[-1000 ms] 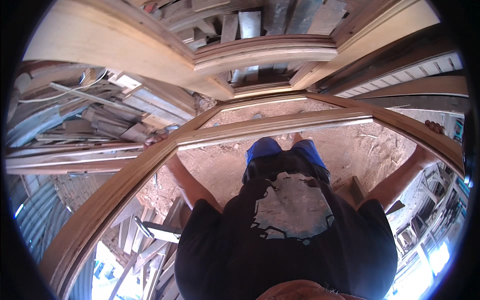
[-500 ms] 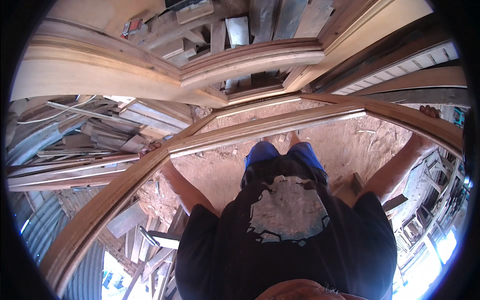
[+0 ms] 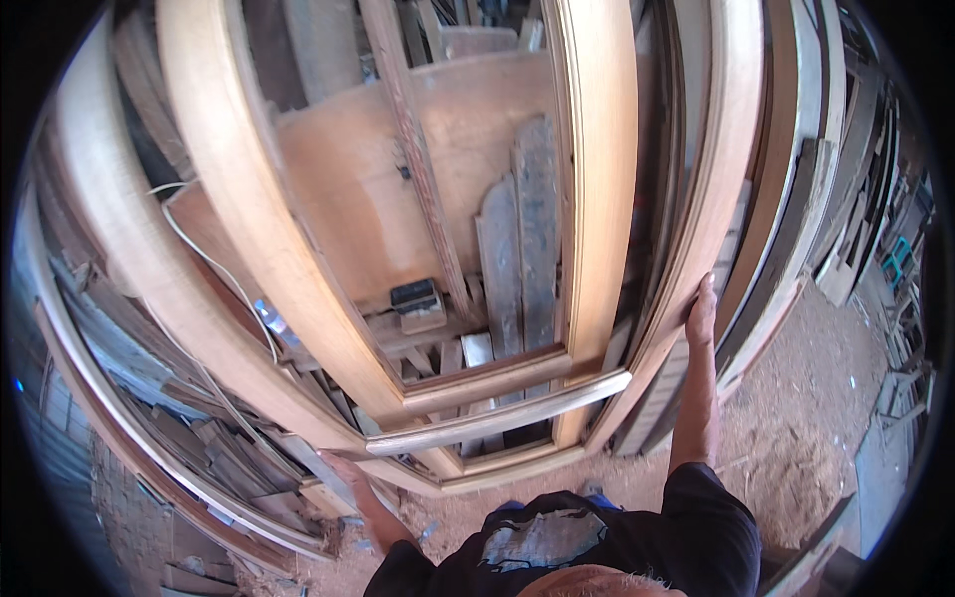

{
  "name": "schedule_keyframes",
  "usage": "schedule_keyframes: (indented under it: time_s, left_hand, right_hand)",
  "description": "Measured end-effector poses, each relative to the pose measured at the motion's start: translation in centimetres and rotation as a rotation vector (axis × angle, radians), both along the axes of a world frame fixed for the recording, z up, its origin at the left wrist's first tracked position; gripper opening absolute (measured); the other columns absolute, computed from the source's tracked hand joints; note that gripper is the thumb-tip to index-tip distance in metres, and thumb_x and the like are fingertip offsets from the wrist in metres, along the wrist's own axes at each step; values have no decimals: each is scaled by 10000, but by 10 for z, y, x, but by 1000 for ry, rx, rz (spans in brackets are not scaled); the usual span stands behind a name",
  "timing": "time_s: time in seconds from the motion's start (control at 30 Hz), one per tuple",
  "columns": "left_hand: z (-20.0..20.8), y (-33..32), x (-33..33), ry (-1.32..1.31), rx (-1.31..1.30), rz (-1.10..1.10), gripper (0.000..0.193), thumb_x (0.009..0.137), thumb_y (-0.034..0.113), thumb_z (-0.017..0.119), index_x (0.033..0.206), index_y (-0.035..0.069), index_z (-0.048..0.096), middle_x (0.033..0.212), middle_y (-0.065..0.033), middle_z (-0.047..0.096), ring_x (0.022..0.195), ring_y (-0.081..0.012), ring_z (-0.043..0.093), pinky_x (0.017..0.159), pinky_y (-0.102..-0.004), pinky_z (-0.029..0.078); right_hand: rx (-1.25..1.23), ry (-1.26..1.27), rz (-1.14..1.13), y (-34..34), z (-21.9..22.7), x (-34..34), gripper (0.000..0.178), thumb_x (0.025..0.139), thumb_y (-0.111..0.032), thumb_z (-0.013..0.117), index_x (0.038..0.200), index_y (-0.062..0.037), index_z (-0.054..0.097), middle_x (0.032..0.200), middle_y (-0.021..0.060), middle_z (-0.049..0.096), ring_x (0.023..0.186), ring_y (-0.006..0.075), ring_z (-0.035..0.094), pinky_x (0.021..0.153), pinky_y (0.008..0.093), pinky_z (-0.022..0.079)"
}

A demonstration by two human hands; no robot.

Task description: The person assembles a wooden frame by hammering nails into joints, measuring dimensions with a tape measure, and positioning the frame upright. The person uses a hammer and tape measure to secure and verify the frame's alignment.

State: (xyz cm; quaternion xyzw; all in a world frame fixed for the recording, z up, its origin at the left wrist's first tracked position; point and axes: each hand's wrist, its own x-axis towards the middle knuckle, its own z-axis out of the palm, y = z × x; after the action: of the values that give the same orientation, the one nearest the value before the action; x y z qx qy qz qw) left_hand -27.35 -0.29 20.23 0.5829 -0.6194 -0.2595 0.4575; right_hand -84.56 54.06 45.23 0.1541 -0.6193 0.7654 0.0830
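A large pale-brown wooden frame (image 3: 725,119) stands upright in front of me, its two long posts joined low down by a crosspiece (image 3: 497,418). My left hand (image 3: 340,466) is at the lower left post, close to the crosspiece corner, its fingers partly hidden at the wood. Higher up, my right hand (image 3: 702,310) grips the outer side of the right post, with most of its fingers behind the wood. Just beyond stands a second wooden frame (image 3: 603,169), similar in colour, with its own bottom rail (image 3: 487,384).
Timber offcuts (image 3: 224,453) are piled at the left, beside a thin white cable (image 3: 221,261). A large plywood sheet (image 3: 348,189) and grey boards (image 3: 535,219) lie beyond the frames. More long planks (image 3: 786,249) lean at the right, above the reddish dirt floor (image 3: 796,438).
The held frame has swung from tilted low over my legs to upright, its posts now rising ahead. Both arms now reach forward, and my view has lifted toward the stacked timber.
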Motion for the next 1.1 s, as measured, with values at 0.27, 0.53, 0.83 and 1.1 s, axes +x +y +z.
schedule_keyframes:
  time_s: [0.27, 0.53, 0.83, 1.1]
  left_hand:
    - [14, -6, -8, 347, 88, -126, 731, 1013, 541, 339, 1386, -79, 445, 1421, -277, 456, 1319, -384, 433, 1135, -393, 292]
    - [51, -3, 0, 374, 345, -236, 775, 956, 585, 466, 1412, -41, 428, 1432, -181, 451, 1307, -279, 421, 1115, -367, 298]
    - [67, -25, 3, 671, 171, -317, 681, 980, 494, 491, 1436, -5, 411, 1432, -149, 446, 1324, -244, 392, 1119, -368, 278]
    - [157, -24, -43, 591, -109, -402, 654, 993, 513, 464, 1433, 31, 420, 1376, -121, 490, 1265, -235, 442, 1097, -367, 308]
  right_hand:
    - [168, -57, -102, -23, -3, -9, 732, 1007, -558, 396, 1210, 120, 582, 1080, 120, 621, 999, 165, 545, 903, 311, 438]
    - [194, -27, -148, -47, 0, -19, 663, 999, -549, 433, 953, 85, 623, 799, 15, 527, 777, 127, 476, 729, 307, 428]
    - [161, 108, -322, -53, 15, 4, 589, 984, -500, 499, 1107, 67, 599, 851, 28, 545, 782, 140, 485, 736, 307, 430]
    - [322, 76, -201, -23, 11, -10, 626, 983, -503, 499, 1212, 74, 572, 1111, 131, 614, 1044, 201, 543, 948, 345, 418]
